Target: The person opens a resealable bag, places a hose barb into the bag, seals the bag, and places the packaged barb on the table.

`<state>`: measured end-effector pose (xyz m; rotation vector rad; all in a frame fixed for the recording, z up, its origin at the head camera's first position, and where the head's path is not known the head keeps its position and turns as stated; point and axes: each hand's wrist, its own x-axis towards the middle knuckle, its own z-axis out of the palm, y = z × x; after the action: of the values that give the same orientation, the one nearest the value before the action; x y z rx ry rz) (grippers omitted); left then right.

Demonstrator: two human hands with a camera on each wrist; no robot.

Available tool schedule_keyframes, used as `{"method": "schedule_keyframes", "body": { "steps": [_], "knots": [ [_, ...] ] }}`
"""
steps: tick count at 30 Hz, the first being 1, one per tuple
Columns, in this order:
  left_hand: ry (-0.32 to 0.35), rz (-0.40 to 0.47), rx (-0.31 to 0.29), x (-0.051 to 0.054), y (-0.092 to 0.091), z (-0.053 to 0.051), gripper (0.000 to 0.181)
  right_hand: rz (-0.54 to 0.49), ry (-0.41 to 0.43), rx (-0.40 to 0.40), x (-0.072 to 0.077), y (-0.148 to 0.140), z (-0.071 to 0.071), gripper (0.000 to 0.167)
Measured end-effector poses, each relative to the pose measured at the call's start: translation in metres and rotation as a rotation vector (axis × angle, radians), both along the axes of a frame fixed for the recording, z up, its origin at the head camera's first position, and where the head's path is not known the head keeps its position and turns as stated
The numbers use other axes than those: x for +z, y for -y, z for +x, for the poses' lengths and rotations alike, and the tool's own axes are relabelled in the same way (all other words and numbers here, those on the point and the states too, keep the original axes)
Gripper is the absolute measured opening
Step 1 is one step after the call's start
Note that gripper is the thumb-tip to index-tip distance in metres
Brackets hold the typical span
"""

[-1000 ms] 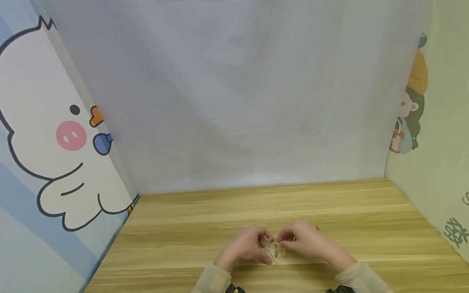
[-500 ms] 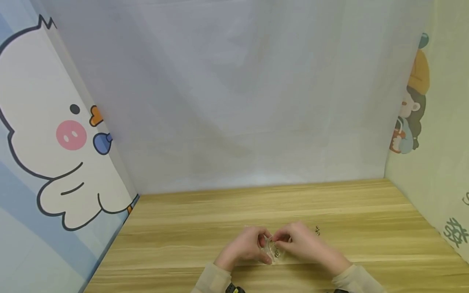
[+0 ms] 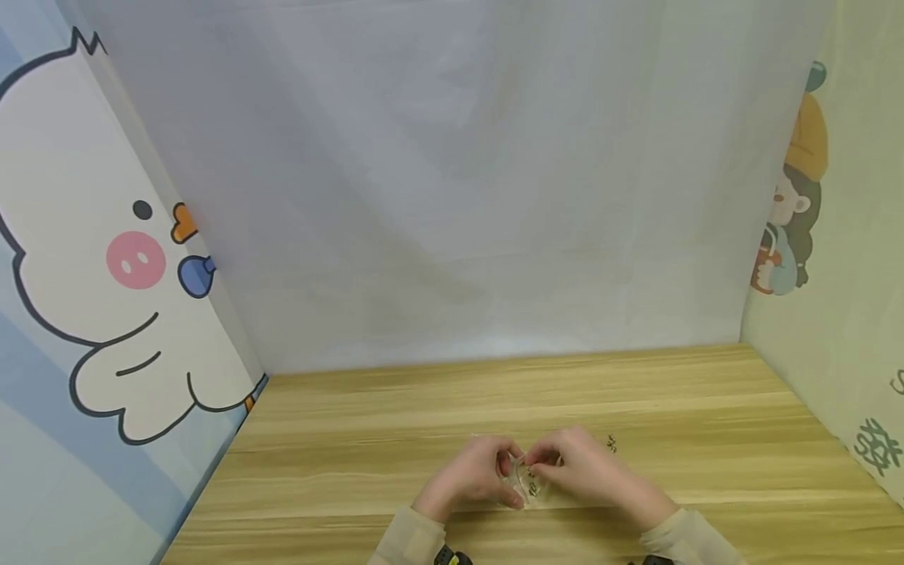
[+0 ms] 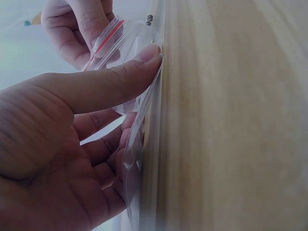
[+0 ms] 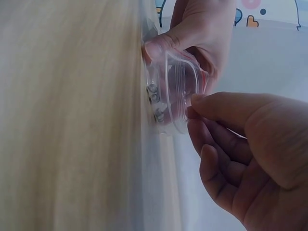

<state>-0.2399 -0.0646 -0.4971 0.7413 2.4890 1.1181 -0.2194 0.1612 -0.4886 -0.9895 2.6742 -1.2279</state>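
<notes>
A small clear zip bag (image 5: 169, 77) with a red stripe at its mouth stands on its side just above the wooden table. Inside it lie several tiny metal pieces (image 5: 155, 98), too small to name. My left hand (image 3: 482, 473) grips the bag, its thumb on the near side in the left wrist view and the other fingers (image 4: 108, 168) behind. At the bag's mouth my right hand (image 3: 581, 468) pinches the plastic edge between thumb and forefinger; whether a piece is also between these fingertips is hidden.
More tiny metal pieces (image 3: 612, 444) lie on the wooden table (image 3: 395, 408), just beyond the right hand. A grey-white cloth (image 3: 452, 196) hangs along the back edge. Printed cartoon panels stand left (image 3: 78, 259) and right (image 3: 833, 314).
My right hand has moved a little left to the bag's mouth, and more of the loose metal pieces on the table have come into view. The left hand keeps its hold.
</notes>
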Motion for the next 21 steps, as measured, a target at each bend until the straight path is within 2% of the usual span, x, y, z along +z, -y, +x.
{"method": "schedule_keyframes", "body": {
  "steps": [14,21],
  "knots": [
    [0.019,0.009,-0.006,0.002,0.000,0.001,0.052,0.001,0.029,-0.013,0.003,-0.004,-0.001,0.007],
    [0.001,0.024,-0.008,0.001,0.000,0.002,0.054,-0.008,0.021,-0.031,0.008,-0.012,-0.003,0.007]
  ]
}}
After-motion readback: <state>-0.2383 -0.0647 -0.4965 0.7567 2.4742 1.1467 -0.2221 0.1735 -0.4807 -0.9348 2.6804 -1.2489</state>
